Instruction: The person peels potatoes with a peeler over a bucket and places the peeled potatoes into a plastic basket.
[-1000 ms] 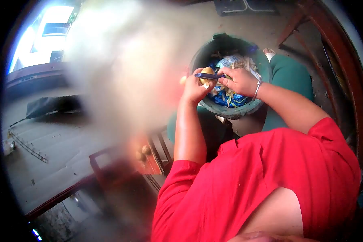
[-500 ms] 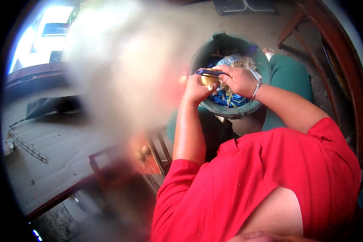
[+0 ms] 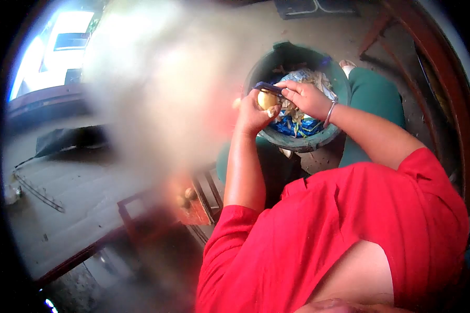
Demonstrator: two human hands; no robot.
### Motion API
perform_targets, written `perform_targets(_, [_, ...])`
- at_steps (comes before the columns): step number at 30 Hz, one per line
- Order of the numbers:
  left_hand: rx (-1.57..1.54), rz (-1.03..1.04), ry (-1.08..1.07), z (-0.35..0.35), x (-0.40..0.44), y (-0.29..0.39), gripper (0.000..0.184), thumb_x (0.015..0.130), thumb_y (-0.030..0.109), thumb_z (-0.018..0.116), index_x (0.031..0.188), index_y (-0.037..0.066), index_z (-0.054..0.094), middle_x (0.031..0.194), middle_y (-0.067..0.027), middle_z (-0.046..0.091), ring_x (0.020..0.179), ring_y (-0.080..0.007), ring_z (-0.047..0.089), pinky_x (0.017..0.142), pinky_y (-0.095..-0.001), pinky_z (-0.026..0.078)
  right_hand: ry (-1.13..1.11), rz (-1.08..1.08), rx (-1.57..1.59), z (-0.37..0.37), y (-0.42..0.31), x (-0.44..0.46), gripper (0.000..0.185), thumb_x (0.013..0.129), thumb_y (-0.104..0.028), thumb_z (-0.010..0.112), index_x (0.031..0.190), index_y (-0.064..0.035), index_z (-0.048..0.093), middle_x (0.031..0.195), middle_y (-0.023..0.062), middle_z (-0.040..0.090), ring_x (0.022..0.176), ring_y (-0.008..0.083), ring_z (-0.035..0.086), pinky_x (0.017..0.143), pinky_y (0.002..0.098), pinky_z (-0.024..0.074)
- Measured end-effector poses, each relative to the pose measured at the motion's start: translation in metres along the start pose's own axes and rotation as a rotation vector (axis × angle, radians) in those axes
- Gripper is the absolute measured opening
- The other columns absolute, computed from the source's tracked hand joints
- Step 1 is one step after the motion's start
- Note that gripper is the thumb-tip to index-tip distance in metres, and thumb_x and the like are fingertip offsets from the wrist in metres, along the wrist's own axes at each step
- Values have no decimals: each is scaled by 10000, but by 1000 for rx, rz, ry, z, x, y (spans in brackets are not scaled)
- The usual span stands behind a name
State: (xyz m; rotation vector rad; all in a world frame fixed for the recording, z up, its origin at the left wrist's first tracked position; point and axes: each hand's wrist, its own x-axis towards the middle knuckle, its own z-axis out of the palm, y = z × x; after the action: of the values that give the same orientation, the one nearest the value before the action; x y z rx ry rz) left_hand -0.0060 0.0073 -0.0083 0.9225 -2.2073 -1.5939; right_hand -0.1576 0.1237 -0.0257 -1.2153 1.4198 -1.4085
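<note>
Over a dark green bucket (image 3: 318, 143), my left hand (image 3: 251, 116) is closed around a pale yellow peeled potato (image 3: 267, 100). A dark blue peeler (image 3: 269, 87) lies across the potato's upper side, its handle end pinched by the fingers of my right hand (image 3: 310, 100). A metal bracelet (image 3: 329, 113) circles the right wrist. Below both hands, the bucket holds pale peelings (image 3: 297, 116) on a crumpled blue and white plastic bag (image 3: 308, 126). The blade's exact contact with the potato is too small to make out.
Several round brownish things (image 3: 188, 195) sit on a reddish wooden seat (image 3: 196, 211) at lower left. A pale table (image 3: 73, 208) stands at far left. Brown wooden framing (image 3: 433, 47) runs along the right. A whitish blur covers the upper left middle.
My right hand and the peeler have shifted slightly up and left. The peeler has tilted, and more of the potato's pale surface shows beneath it. My left hand stays nearly in place.
</note>
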Motion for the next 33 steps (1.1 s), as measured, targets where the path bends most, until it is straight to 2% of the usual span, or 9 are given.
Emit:
perform_targets(3, [75, -48, -28, 0, 1, 2, 416, 683, 185, 801, 1005, 20, 596, 880, -47, 658, 776, -129, 604, 710, -287, 508, 83, 164, -40, -1, 16, 3, 325, 964, -247, 484, 1178, -16, 567, 949, 111, 662, 826, 182, 623, 751, 301, 491])
perform_targets(5, [99, 39, -5, 1, 0, 3, 457, 669, 172, 801, 1048, 28, 591, 884, -43, 653, 789, -135, 604, 726, -288, 506, 212, 482, 125, -12, 17, 10, 336, 978, -308, 447, 1140, -48, 587, 710, 16, 583, 526, 86, 504, 470, 262, 412])
perform_targets(7, [106, 98, 6, 1, 2, 6, 479, 663, 166, 801, 1070, 32, 589, 887, -42, 651, 796, -138, 604, 734, -288, 505, 182, 455, 54, -19, 10, 15, 320, 980, -308, 445, 1135, -68, 590, 653, -19, 514, 500, 67, 456, 449, 238, 376])
perform_targets(13, [97, 144, 80, 2, 0, 2, 542, 657, 157, 816, 1128, 46, 570, 956, -59, 648, 859, -140, 603, 784, -286, 498, 5, 301, 149, -14, 6, -3, 331, 986, -337, 453, 1128, -71, 589, 683, -22, 513, 569, 49, 465, 524, 219, 396])
perform_targets(15, [160, 127, 75, 0, 1, -3, 527, 670, 178, 816, 1114, 40, 570, 968, -66, 649, 861, -140, 607, 781, -285, 500, 36, 222, 130, -8, 9, -5, 292, 975, -295, 481, 1095, -49, 581, 719, 37, 571, 643, 116, 551, 614, 266, 445])
perform_targets(18, [123, 69, 35, -1, 4, -12, 517, 665, 201, 802, 1086, 21, 561, 919, -83, 629, 812, -155, 603, 733, -302, 508, -11, -104, -247, -7, 2, -7, 209, 939, -208, 513, 1041, -31, 556, 822, 188, 608, 777, 351, 615, 689, 391, 474])
perform_targets(21, [-167, 139, -36, 2, 6, -20, 500, 710, 210, 800, 1097, 17, 549, 969, -54, 638, 834, -131, 611, 737, -273, 509, 10, -213, -399, -4, 4, -9, 200, 929, -224, 529, 1017, -47, 559, 833, 193, 612, 803, 376, 609, 689, 414, 475])
perform_targets(27, [-13, 76, 3, 0, 9, -25, 474, 688, 220, 768, 1066, 11, 572, 881, -78, 652, 811, -150, 627, 712, -291, 512, 25, -227, -521, -5, 1, -8, 185, 919, -216, 532, 1026, -66, 554, 854, 191, 612, 822, 390, 598, 691, 431, 475])
perform_targets(33, [-236, -94, -56, 1, 6, -15, 472, 685, 267, 767, 1041, 10, 593, 875, -79, 651, 798, -155, 616, 719, -325, 512, 166, -111, -365, 0, 22, -3, 220, 931, -262, 525, 946, -45, 562, 810, 198, 616, 776, 378, 610, 647, 427, 467])
